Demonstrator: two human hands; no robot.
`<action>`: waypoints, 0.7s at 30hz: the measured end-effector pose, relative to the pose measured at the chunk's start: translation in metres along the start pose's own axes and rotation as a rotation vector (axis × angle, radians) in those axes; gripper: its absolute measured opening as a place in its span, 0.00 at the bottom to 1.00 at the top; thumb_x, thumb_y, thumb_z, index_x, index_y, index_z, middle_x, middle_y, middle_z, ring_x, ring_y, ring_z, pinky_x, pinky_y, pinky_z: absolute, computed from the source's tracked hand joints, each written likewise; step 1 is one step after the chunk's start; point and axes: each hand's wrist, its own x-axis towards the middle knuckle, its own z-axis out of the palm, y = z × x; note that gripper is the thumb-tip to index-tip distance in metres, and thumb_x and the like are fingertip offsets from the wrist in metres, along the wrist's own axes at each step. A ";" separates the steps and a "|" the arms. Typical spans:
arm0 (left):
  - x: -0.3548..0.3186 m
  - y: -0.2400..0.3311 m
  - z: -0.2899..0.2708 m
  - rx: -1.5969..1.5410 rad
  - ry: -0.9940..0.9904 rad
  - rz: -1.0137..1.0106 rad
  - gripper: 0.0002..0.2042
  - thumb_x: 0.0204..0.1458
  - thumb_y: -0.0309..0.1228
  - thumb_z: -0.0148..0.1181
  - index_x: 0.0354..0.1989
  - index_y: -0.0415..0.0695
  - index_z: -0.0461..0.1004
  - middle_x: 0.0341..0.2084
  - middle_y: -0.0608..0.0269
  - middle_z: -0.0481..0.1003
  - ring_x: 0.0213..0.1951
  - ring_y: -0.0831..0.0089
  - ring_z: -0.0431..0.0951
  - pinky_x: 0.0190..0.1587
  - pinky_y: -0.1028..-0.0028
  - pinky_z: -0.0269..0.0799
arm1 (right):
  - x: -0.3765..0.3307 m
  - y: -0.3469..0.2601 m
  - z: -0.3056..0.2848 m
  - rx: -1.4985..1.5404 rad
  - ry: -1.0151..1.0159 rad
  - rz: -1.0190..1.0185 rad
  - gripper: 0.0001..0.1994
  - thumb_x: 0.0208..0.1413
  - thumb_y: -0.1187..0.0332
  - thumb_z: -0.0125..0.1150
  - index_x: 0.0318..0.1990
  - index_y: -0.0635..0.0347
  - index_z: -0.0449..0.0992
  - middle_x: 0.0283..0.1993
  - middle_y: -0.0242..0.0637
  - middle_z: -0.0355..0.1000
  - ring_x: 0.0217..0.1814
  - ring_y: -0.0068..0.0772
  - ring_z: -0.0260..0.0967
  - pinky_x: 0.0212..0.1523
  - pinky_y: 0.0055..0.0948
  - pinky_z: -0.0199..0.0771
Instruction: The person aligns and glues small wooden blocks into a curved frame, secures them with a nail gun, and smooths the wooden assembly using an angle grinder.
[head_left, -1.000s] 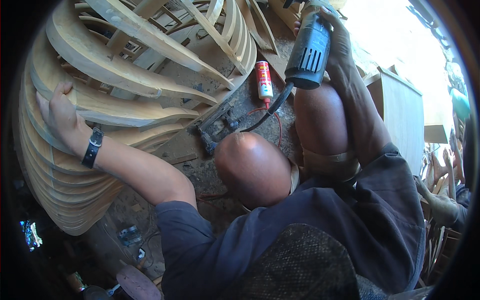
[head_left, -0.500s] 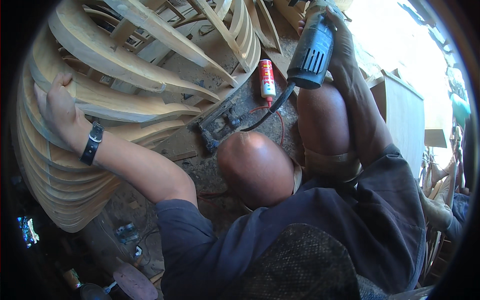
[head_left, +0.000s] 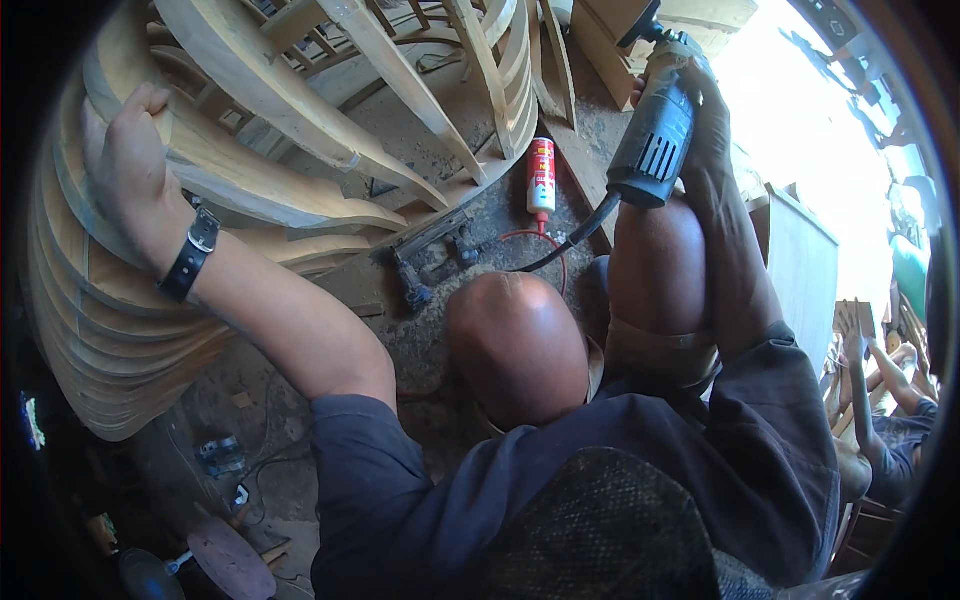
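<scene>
At the left, my left hand (head_left: 137, 180), with a black strap on its wrist, is closed round the edge of a curved wooden rib (head_left: 250, 195). That rib belongs to a large frame of bent, pale wooden ribs. Up at the right, my right hand (head_left: 708, 115) grips an angle grinder (head_left: 655, 145) by its dark, vented body, beyond my right knee. Its head points away from me, and its black cord (head_left: 598, 218) runs down toward the floor. Part of my right hand's fingers is hidden behind the body.
A red and white glue bottle (head_left: 541, 180) lies on the dusty floor beside a thin red hose (head_left: 565, 262). A dark metal clamp-like piece (head_left: 415, 285) lies near my left knee. At right stands a pale panel (head_left: 800, 245); beyond it is another person (head_left: 885, 440).
The view has shifted a little, so the frame and floor things sit differently. The grinder appears slightly farther right and lower, still in my right hand. More of the other person shows at right.
</scene>
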 end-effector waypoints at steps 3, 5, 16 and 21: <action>-0.004 -0.003 0.004 0.012 -0.007 0.052 0.32 0.43 0.24 0.61 0.63 0.31 0.69 0.53 0.50 0.78 0.56 0.63 0.74 0.64 0.69 0.63 | 0.002 -0.003 -0.012 0.036 -0.016 -0.008 0.34 0.62 0.49 0.61 0.60 0.74 0.60 0.45 0.62 0.74 0.44 0.52 0.80 0.44 0.44 0.87; -0.020 0.015 0.011 0.069 0.044 0.021 0.33 0.43 0.23 0.61 0.64 0.30 0.69 0.54 0.50 0.77 0.56 0.62 0.74 0.64 0.68 0.63 | 0.003 -0.002 -0.013 0.097 -0.005 0.023 0.36 0.62 0.50 0.62 0.61 0.75 0.58 0.45 0.63 0.74 0.44 0.52 0.80 0.45 0.44 0.87; -0.024 0.019 0.006 0.025 0.033 0.056 0.33 0.47 0.23 0.58 0.67 0.34 0.66 0.60 0.49 0.74 0.61 0.59 0.73 0.66 0.67 0.63 | 0.004 0.005 0.004 0.032 0.021 0.018 0.33 0.58 0.51 0.67 0.58 0.72 0.64 0.44 0.57 0.75 0.43 0.47 0.81 0.45 0.41 0.88; -0.017 0.013 0.020 0.014 0.017 0.081 0.33 0.48 0.24 0.58 0.68 0.35 0.66 0.60 0.49 0.73 0.61 0.59 0.72 0.66 0.66 0.63 | -0.010 -0.007 0.014 0.151 0.028 0.113 0.32 0.57 0.52 0.67 0.56 0.71 0.64 0.43 0.52 0.74 0.42 0.45 0.79 0.45 0.42 0.85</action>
